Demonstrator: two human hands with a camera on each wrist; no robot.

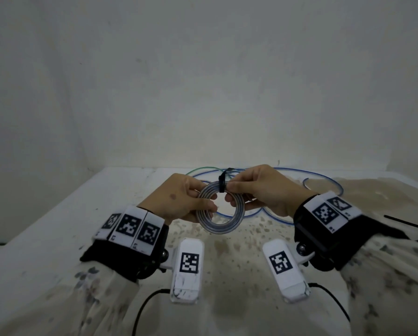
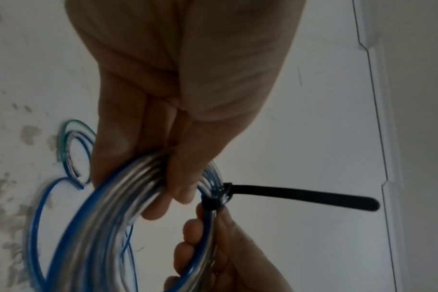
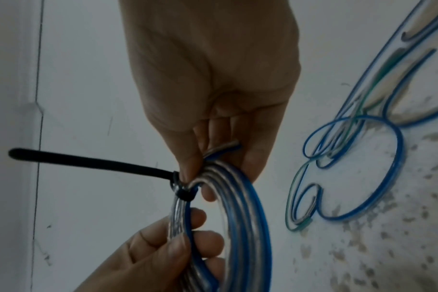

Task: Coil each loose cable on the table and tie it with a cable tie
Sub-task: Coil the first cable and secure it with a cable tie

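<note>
A coiled cable (image 1: 220,210) of clear and blue strands hangs above the table, held between both hands. My left hand (image 1: 206,202) grips its left side, fingers curled round the strands (image 2: 160,187). My right hand (image 1: 231,192) pinches the top of the coil (image 3: 238,207) just beside a black cable tie (image 1: 222,183). The cable tie (image 2: 300,195) is looped round the bundle, and its long free tail (image 3: 88,160) sticks out away from the coil. Loose blue cable (image 1: 324,177) and a green cable (image 1: 203,169) lie on the table behind the hands.
The white table (image 1: 57,226) is stained brown at centre and right. Loose cable loops (image 3: 363,158) sprawl across its far part. Thin black ties (image 1: 408,224) lie at the right edge. A pale wall rises right behind the table.
</note>
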